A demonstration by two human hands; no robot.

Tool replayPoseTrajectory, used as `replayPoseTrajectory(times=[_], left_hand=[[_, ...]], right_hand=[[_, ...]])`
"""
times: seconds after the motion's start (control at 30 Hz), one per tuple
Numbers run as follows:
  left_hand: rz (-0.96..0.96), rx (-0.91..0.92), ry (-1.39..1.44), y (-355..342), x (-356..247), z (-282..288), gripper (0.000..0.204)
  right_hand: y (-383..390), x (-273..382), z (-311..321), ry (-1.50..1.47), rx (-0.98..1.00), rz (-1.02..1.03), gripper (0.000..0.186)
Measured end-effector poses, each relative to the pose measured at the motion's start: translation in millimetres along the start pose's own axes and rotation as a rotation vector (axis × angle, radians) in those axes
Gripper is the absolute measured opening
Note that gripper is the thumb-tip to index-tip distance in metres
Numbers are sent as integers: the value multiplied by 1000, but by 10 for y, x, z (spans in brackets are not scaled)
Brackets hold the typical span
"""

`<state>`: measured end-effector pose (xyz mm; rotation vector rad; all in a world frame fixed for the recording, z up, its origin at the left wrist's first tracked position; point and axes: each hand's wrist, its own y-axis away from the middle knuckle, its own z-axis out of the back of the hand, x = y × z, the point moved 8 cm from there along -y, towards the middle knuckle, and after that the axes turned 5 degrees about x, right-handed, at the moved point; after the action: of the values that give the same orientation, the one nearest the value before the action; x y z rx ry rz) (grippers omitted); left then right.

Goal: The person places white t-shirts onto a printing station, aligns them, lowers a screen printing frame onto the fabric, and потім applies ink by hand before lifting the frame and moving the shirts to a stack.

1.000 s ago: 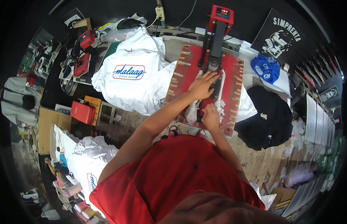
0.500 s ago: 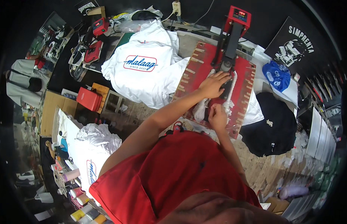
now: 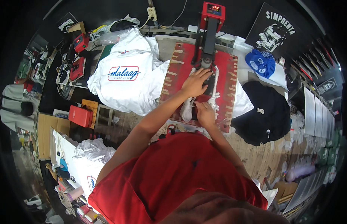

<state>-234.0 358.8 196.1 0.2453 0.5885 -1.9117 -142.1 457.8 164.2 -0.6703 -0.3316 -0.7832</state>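
A heat press with a wide red top plate [image 3: 226, 80] stands in front of me, its edges marked by pale tape strips. My left hand [image 3: 196, 83] lies open on the middle of the press, fingers stretched toward its central post [image 3: 206, 61]. Nearer to me, my right hand [image 3: 205, 114] is closed at the near end of the white-wrapped press handle [image 3: 217, 81]. Its fingers are partly hidden. White cloth peeks out from under the plate's right side. Left of the press lies a pile of white printed T-shirts [image 3: 119, 89].
A black garment [image 3: 261, 114] lies right of the press, with a blue printed cloth bundle [image 3: 260, 63] behind it. A smaller red press [image 3: 77, 68] and a red box [image 3: 80, 116] are at the left. More white shirts [image 3: 93, 153] are piled at my left side.
The whole view has shifted, so the press and shirts now appear farther left. Both hands keep about the same places on the press, the left flat, the right closed.
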Motion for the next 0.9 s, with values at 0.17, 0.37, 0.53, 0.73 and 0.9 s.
replayPoseTrajectory(times=[0.17,0.37,0.53,0.73,0.9], left_hand=[[5,-4,27,6,12,8,61],[5,-1,29,-4,12,-3,61],[5,-10,3,-6,0,2,61],[-1,-7,-22,-11,-1,-9,61],[-4,-7,-35,0,28,-24,60]], right_hand=[[-17,18,-33,-9,88,-24,13],[-6,-1,-72,30,101,-12,12],[-1,-8,-92,46,139,-37,11],[6,-11,-104,47,130,-11,8],[-4,-6,-101,37,141,-20,7]])
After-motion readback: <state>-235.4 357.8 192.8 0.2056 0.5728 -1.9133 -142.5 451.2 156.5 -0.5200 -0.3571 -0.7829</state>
